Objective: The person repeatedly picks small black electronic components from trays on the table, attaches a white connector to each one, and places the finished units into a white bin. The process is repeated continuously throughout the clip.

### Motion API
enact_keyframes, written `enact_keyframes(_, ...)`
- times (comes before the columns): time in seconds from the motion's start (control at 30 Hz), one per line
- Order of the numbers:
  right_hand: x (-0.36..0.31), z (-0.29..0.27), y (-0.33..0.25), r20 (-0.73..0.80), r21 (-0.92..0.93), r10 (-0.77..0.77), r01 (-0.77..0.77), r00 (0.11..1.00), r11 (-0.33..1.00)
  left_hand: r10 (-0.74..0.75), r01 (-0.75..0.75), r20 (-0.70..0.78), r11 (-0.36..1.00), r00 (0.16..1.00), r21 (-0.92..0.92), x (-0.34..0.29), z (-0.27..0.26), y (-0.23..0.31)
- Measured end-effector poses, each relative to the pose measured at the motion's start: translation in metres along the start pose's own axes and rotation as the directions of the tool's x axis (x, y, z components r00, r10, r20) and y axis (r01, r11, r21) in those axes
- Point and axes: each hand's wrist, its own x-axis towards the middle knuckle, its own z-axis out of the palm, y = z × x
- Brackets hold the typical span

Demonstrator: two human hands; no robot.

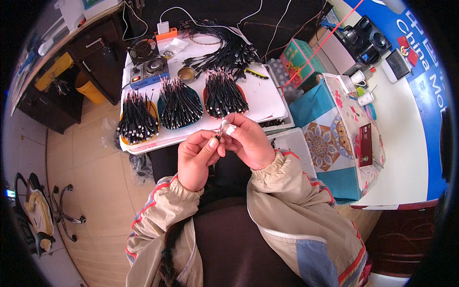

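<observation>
Well, from my remote seat I see both grips busy with one piece. My left grip (197, 155) pinches a black cable (218, 137) near its end, thumb against forefinger; my right grip (248, 141), one fingertip wrapped in white, pinches at the thin wires just above that hold. The cable sits between the two grips, lifted in front of the near edge of the bench (270, 103). I judge the step in hand to be preparing or separating those fine wires, though the exact contact is too small to tell. The next move, I think, calls for a steady left pinch and a light right touch, so nothing frays.

Beyond the grips I have three trays, each heaped with black cables: a yellow tray (153, 110) farthest left, a teal tray (193, 91) beside it, and a red-orange tray (243, 93) nearest, almost straight ahead. Past the teal tray stands a small round tin (186, 73); I cannot tell what it contains.
</observation>
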Motion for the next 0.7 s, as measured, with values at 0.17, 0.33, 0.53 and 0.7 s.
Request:
enact_keyframes(0.17,0.002,-0.002,-0.009,0.067,-0.024,0.06,-0.059,0.996,0.998,-0.08,0.081,0.013,0.996,0.997,-0.047,0.003,-0.002,-0.006)
enact_keyframes(0.33,0.021,-0.015,0.003,0.152,0.167,0.151,-0.176,0.977,0.97,-0.091,0.084,0.049,0.987,0.995,0.141,0.01,-0.015,-0.006)
enact_keyframes(0.53,0.044,-0.027,0.024,0.191,0.214,0.27,-0.308,0.944,0.927,-0.117,0.124,-0.052,0.977,0.992,0.175,0.024,-0.03,-0.004)
enact_keyframes(0.7,0.15,-0.098,-0.033,-0.023,-0.805,-0.184,0.091,0.983,0.586,-0.143,0.164,-0.137,0.974,0.98,0.154,0.04,-0.046,0.0)
